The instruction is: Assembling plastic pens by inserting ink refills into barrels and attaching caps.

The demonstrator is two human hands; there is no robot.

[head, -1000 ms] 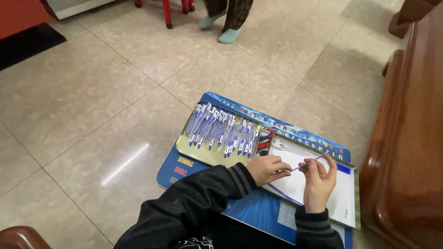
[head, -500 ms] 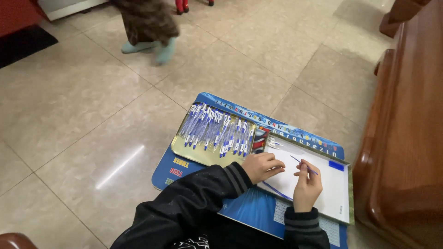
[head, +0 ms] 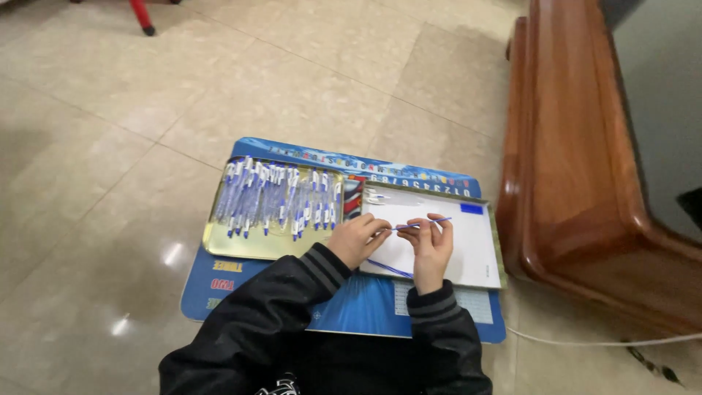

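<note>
Your left hand (head: 356, 239) and your right hand (head: 431, 245) meet over the white sheet (head: 468, 249), which lies in the right gold tray (head: 497, 241). Between them you hold a thin blue pen refill (head: 423, 223). Its long axis runs almost level from left to right, rising a little toward the right. The left hand is curled, with its fingertips pinching the left end of the refill. The right hand has its fingers bent around the right part, with the tip of the refill showing just past the fingers. Both hands touch the refill, so neither is nearer than the other.

A second thin blue piece (head: 389, 268) lies on the sheet just below your left hand, slanting down to the right; I cannot tell if it is another refill. Some small white parts (head: 376, 196) lie at the top left corner of this tray.

To the left of your left hand, the other gold tray (head: 219, 241) holds a row of blue and white pens (head: 278, 197), their long axes pointing away from you. Both trays rest on a blue board (head: 351, 311) on the tiled floor (head: 110, 110). A brown wooden bench (head: 578, 168) stands at your right.
</note>
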